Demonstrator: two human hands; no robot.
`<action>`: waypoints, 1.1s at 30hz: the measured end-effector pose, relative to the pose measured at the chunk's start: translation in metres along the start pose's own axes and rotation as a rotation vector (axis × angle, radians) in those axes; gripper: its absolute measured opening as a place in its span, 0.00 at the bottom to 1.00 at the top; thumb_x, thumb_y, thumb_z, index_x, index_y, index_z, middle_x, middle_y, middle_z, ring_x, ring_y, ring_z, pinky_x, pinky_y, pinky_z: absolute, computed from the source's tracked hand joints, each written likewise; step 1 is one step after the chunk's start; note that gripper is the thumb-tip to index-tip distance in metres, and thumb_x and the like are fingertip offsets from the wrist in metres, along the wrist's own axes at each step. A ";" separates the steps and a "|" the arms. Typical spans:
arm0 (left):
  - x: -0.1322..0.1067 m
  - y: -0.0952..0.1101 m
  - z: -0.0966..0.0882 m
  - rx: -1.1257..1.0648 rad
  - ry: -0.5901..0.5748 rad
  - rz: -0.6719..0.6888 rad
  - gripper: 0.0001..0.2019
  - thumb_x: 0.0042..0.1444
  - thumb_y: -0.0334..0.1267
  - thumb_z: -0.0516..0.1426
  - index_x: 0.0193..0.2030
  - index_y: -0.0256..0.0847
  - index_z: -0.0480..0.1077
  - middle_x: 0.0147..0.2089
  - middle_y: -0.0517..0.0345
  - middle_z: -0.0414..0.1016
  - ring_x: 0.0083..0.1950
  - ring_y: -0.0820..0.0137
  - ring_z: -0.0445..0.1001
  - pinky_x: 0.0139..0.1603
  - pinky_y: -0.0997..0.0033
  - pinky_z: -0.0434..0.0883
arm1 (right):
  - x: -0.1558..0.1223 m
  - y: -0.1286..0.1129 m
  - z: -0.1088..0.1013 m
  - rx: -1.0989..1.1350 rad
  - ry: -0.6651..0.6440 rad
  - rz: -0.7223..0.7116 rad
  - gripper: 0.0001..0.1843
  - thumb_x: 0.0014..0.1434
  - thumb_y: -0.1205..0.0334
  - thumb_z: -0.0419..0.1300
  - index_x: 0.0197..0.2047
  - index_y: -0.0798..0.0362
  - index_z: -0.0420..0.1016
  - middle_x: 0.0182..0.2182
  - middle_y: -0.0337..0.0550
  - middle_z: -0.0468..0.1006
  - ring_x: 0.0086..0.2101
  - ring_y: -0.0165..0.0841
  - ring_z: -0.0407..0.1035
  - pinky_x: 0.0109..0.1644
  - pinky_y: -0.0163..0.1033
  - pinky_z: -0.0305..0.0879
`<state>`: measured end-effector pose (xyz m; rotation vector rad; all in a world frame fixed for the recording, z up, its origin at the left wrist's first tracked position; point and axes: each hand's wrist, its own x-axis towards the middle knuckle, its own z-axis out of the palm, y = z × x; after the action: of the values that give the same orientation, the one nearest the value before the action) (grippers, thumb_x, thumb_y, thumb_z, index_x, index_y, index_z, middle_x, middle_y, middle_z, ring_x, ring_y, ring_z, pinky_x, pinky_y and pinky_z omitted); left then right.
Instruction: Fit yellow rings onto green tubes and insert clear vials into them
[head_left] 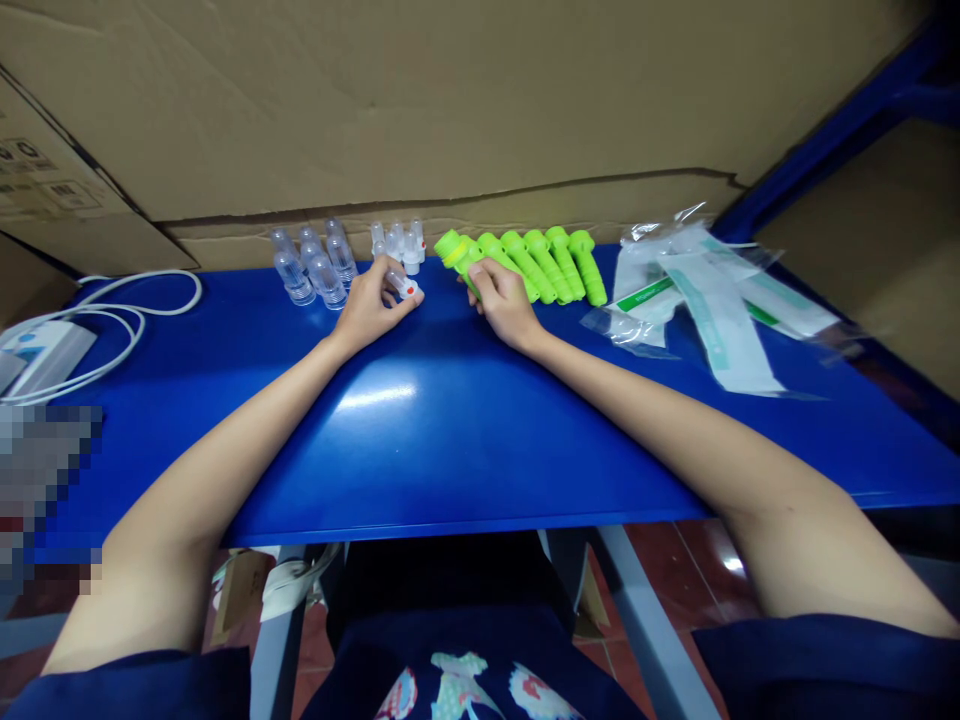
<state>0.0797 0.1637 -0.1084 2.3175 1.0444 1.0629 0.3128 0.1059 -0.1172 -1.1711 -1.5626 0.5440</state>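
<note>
My left hand (370,305) is closed around a small clear piece with a white end and a red dot (407,290), held just above the blue table. Behind it stand several similar clear-and-white pieces (411,250). Several clear plastic bottles (326,278) are grouped to the left of that hand. My right hand (504,298) grips a bright green flashlight-shaped tube (456,252) by its narrow part, its wide head pointing up and left. To the right, a row of like green tubes (551,262) lies side by side. The fingers partly hide both held things.
Clear packets with white and green contents (705,290) are piled on the right of the blue table (450,440). A white cable (142,312) loops beside a white box (49,355) at left. Cardboard (450,100) walls off the back.
</note>
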 end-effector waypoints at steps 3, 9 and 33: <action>0.000 -0.001 -0.001 -0.056 0.122 0.017 0.27 0.64 0.63 0.60 0.59 0.46 0.66 0.57 0.45 0.78 0.55 0.62 0.81 0.52 0.62 0.82 | -0.002 -0.002 -0.002 -0.146 0.030 -0.047 0.41 0.62 0.17 0.45 0.31 0.48 0.68 0.26 0.42 0.72 0.30 0.37 0.67 0.43 0.47 0.68; 0.004 -0.003 0.004 -0.178 0.273 0.018 0.29 0.65 0.69 0.53 0.57 0.46 0.66 0.55 0.46 0.76 0.55 0.63 0.82 0.55 0.59 0.83 | 0.003 0.007 -0.010 -0.297 -0.055 -0.145 0.40 0.63 0.19 0.47 0.45 0.48 0.75 0.44 0.52 0.82 0.44 0.48 0.74 0.53 0.52 0.69; 0.004 -0.007 0.020 -0.420 0.388 0.220 0.21 0.62 0.58 0.65 0.47 0.43 0.70 0.41 0.57 0.77 0.31 0.77 0.76 0.31 0.77 0.72 | 0.001 0.014 -0.009 -0.630 -0.014 -0.387 0.42 0.74 0.30 0.37 0.57 0.56 0.78 0.50 0.58 0.83 0.51 0.47 0.78 0.57 0.52 0.74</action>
<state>0.0937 0.1704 -0.1239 1.9564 0.6123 1.6850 0.3268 0.1101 -0.1250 -1.2630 -1.9817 -0.2183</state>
